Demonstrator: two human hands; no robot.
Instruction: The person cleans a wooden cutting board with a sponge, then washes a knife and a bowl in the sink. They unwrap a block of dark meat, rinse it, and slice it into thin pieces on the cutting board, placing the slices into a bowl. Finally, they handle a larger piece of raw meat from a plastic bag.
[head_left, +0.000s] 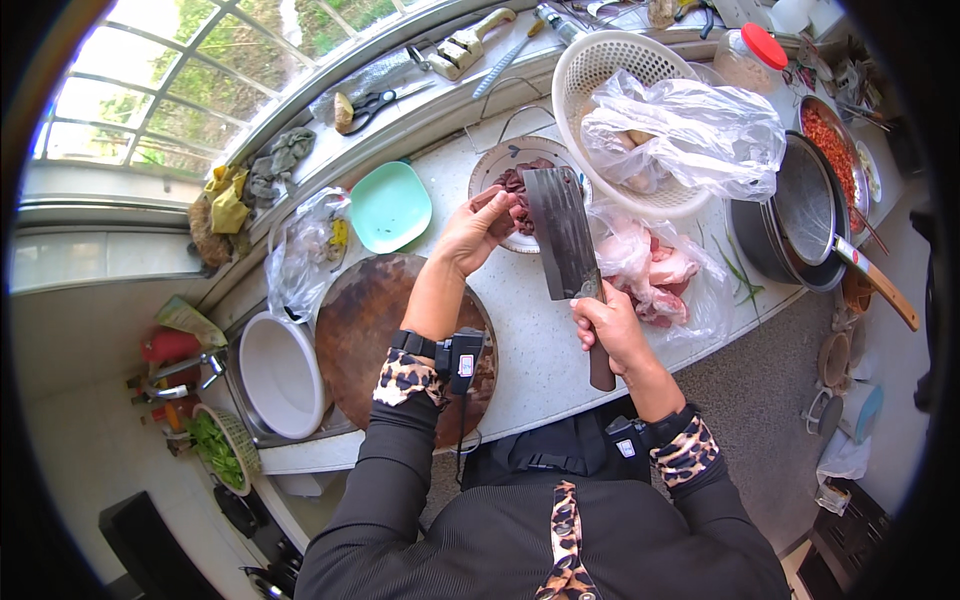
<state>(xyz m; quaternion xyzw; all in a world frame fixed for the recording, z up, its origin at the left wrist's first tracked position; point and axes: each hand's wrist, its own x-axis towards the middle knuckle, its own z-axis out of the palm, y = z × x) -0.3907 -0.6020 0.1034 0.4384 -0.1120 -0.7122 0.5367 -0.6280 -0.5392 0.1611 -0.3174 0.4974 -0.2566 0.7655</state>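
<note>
In my right hand (611, 326) is a Chinese cleaver (559, 232), held by its dark handle with the broad blade pointing away from me. The blade covers part of a patterned plate (480, 172) that bears dark red sliced meat (517, 178). My left hand (476, 232) is at the plate's near left rim, thumb and fingers curled by the meat; whether a slice is between them I cannot tell. Below my left forearm lies a round wooden chopping board (367, 322), stained dark. Right of the cleaver, raw pale-pink meat (660, 274) rests in a clear plastic bag.
A turquoise dish (390, 206) sits left of the plate. Behind the raw meat stands a white colander (574, 82) with a plastic bag (690, 127) on it. A strainer (806, 202) tops a dark pot (750, 232) at right. A white basin (277, 375) is in the sink.
</note>
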